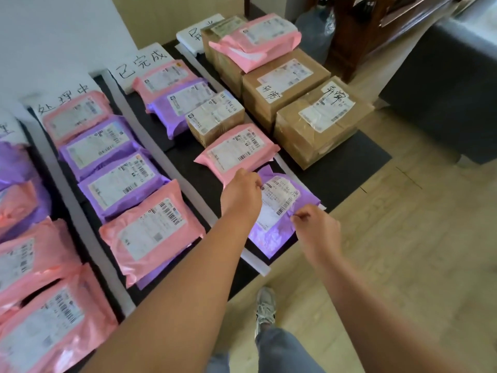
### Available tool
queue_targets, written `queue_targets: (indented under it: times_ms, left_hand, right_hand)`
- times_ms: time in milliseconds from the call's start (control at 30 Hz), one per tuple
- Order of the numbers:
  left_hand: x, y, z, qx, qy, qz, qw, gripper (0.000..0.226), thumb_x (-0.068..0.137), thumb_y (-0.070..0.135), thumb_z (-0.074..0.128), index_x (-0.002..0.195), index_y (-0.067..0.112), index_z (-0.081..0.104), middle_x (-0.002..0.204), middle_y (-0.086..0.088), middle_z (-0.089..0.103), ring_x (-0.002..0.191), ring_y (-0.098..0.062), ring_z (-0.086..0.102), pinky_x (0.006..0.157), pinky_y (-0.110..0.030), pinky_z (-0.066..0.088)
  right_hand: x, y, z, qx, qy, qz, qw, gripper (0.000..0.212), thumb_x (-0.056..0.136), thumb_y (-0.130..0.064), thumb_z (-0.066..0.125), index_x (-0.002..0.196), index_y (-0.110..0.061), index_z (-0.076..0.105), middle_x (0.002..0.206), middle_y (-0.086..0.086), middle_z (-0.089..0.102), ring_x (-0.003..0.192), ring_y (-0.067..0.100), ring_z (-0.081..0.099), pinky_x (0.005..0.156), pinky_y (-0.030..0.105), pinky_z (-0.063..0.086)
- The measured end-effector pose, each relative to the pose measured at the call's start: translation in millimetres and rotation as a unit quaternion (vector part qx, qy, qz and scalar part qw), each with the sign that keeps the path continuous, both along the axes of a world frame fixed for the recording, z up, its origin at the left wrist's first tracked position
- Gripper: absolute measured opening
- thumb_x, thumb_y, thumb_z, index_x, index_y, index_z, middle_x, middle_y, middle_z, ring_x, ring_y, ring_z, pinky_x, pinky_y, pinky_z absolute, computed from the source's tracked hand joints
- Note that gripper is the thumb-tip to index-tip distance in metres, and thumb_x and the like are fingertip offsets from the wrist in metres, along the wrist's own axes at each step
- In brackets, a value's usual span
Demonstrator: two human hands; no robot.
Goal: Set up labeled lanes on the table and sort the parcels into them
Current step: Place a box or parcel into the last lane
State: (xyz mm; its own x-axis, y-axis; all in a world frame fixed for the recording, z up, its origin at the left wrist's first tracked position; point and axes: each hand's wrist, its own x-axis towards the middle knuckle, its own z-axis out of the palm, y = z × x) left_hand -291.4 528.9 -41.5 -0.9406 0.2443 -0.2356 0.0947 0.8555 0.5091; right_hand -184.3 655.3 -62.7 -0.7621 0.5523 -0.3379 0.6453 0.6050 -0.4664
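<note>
With left hand (240, 192) and right hand (317, 227), pinching opposite edges of purple plastic mailer bag (281, 201) at lower centre, near front edge of black table (349, 157). Seemingly placing one of the last parcels: handwritten white paper lane labels (142, 67) laid along top, lanes filled. Crowded by pink plastic mailer (236, 152) just above; brown cardboard boxes (320, 122) to right; overlapping white divider strip (258, 262).

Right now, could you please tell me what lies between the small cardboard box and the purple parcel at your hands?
A pink parcel, label up, lies between the small cardboard box and the purple parcel in the head view.
</note>
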Motion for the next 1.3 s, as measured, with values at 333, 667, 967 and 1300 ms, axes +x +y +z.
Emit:
queue_targets:
  times_ms: [333,667,967,1300]
  left_hand:
    - [26,-9,-37,-0.043,-0.023,-0.045,0.998,0.043,0.097,0.015,0.050,0.140,0.020,0.050,0.142,-0.001,0.045,0.127,-0.022,0.045,0.096,-0.037,0.045]
    - [59,-18,-65,-0.133,-0.032,-0.092,0.986,0.062,0.097,0.038,0.055,0.152,0.024,0.030,0.158,-0.007,0.024,0.145,-0.033,0.022,0.115,-0.044,0.032]
    - [59,-25,-66,-0.169,-0.017,-0.131,0.977,0.061,0.104,0.036,0.040,0.158,0.027,0.013,0.165,-0.007,0.005,0.152,-0.027,0.001,0.124,-0.044,0.006]
    - [87,-59,-22,-0.151,-0.006,-0.052,0.987,0.059,0.106,0.042,0.034,0.158,0.026,0.011,0.166,-0.003,0.001,0.153,-0.023,-0.003,0.124,-0.042,0.001]
  right_hand:
    - [-11,9,-23,0.066,0.023,0.084,0.994,0.013,0.094,-0.029,0.061,0.098,-0.020,0.069,0.099,-0.001,0.067,0.096,0.023,0.059,0.087,0.035,0.035]
    - [-31,18,-28,0.117,-0.027,0.300,0.946,0.054,0.101,-0.027,0.051,0.152,-0.033,0.033,0.157,-0.004,0.033,0.149,0.017,0.022,0.124,0.043,0.010]
    - [-34,19,-30,0.122,-0.053,0.282,0.950,0.062,0.097,-0.015,0.055,0.150,-0.038,0.034,0.156,-0.006,0.035,0.148,0.015,0.023,0.124,0.047,-0.001]
    - [-25,8,0,0.087,-0.030,0.243,0.966,0.067,0.098,-0.026,0.056,0.156,-0.024,0.022,0.156,0.002,0.034,0.144,0.022,0.032,0.119,0.041,0.027]
